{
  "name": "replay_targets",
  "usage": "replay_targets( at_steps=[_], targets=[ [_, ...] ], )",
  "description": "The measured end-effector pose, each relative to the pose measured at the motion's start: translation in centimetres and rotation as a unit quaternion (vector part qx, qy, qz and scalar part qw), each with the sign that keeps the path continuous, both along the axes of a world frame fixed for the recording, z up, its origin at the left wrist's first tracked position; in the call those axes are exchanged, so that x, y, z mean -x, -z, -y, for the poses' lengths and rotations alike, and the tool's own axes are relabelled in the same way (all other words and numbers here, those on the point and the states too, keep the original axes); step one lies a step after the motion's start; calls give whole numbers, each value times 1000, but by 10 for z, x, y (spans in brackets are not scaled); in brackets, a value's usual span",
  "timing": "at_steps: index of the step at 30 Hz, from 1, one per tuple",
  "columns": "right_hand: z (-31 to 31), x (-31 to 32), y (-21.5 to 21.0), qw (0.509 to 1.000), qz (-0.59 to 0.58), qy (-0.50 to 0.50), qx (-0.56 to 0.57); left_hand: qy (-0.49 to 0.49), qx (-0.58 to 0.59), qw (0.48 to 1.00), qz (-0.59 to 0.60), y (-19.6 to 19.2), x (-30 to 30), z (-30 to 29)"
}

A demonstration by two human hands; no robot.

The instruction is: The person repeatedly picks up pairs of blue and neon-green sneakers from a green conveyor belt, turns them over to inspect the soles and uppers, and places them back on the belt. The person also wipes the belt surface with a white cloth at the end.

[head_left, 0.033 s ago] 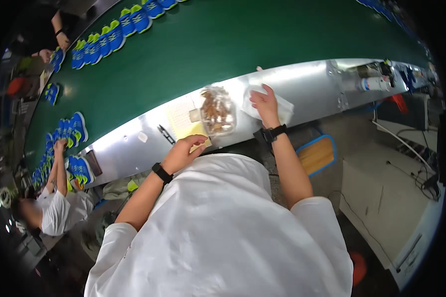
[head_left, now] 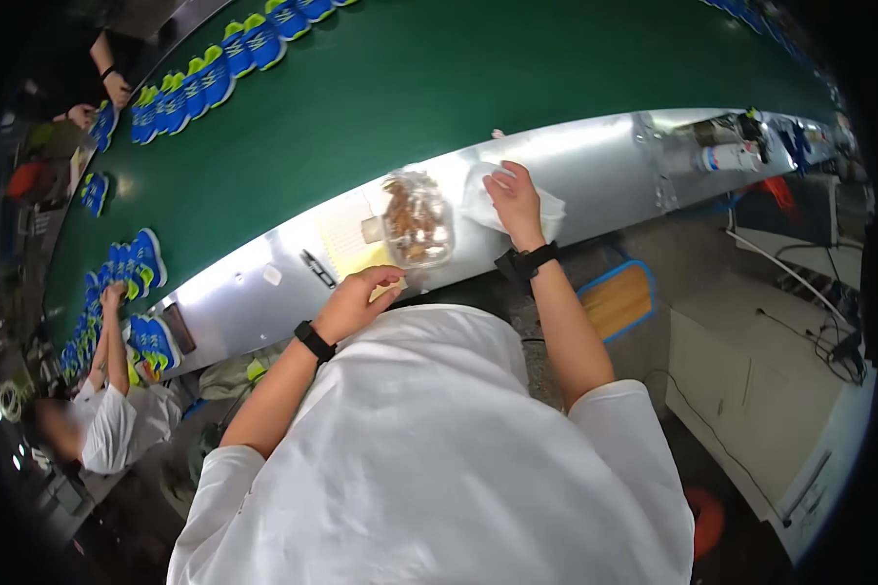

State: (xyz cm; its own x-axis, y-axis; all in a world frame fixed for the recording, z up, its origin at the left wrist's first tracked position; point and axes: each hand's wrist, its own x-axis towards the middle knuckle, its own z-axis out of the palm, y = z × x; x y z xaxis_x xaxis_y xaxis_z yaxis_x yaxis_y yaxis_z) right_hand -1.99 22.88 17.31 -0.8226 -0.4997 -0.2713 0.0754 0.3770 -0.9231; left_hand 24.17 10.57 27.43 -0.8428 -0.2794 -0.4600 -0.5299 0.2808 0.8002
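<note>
My right hand [head_left: 517, 200] is over a crumpled white plastic bag or sheet [head_left: 549, 207] on the metal ledge. Its fingers are bent, with a gap by the thumb; whether they touch the white material is unclear. My left hand [head_left: 356, 304] is low beside the table's near edge, loosely curled with fingertips apart and nothing visible in it. Next to it is a yellowish sheet of paper [head_left: 346, 239]. Between my hands stands a clear plastic tub or bag [head_left: 419, 229] of brown pieces. A black pen-like tool [head_left: 317, 268] lies left of the paper.
Blue and yellow-green shoes [head_left: 205, 83] line the green tabletop [head_left: 380, 88]. At left, a co-worker in white [head_left: 127, 424] reaches among more shoes [head_left: 146, 263]. Another person's hands [head_left: 115, 90] are at far left. A spray can [head_left: 730, 157] lies right; a blue-edged stool [head_left: 619, 300] stands below.
The fingers of my right hand have bent closer together over the white material. My left hand stays nearly still. The whole view has shifted slightly.
</note>
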Motion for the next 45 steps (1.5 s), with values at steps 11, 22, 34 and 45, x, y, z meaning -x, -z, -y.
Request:
replay_targets(
  at_steps=[11,22,34,45],
  targets=[
    [-28,24,12,902,-236,-346,-102,123,408,887,-180,86,181,-23],
    [-39,34,3,948,-164,-233,-141,220,469,849,-105,169,222,-16],
    [-57,31,-88,874,-372,-285,-129,280,293,909,-103,95,198,-2],
    [-118,-21,-134,868,-267,-418,-32,238,212,937,-141,83,195,4]
  ],
)
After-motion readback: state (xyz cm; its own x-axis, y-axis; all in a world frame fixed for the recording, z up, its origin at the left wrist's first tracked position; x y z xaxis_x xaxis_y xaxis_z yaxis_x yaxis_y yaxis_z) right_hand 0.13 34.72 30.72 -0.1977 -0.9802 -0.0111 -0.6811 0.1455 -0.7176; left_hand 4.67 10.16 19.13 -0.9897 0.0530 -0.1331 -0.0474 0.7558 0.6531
